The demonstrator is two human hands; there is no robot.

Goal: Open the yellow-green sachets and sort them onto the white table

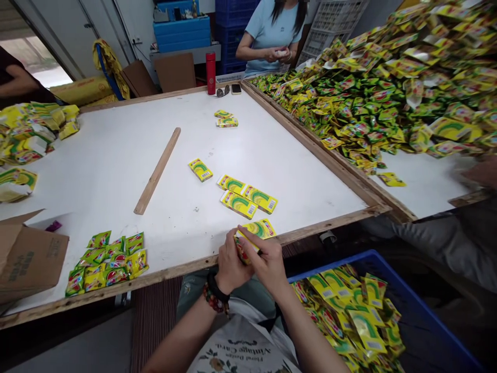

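My left hand (233, 267) and my right hand (267, 261) are together at the near edge of the white table, both gripping a small bundle of yellow-and-green packets (246, 244). Just beyond my right fingers, a flat yellow packet (262, 229) lies on the table, touching or nearly touching them. Three similar packets (239, 204) lie close together farther out, with a single one (201, 170) to their left. A small pair of packets (227, 119) sits near the far edge. My left wrist wears a black band and beads.
A wooden strip (157, 171) lies on the white table (116, 155). Green-yellow sachets (106, 261) sit near a cardboard box (27, 254). A large heap of sachets (388, 88) fills the right. A blue crate (347, 316) of packets sits low right. A co-worker (267, 41) stands beyond.
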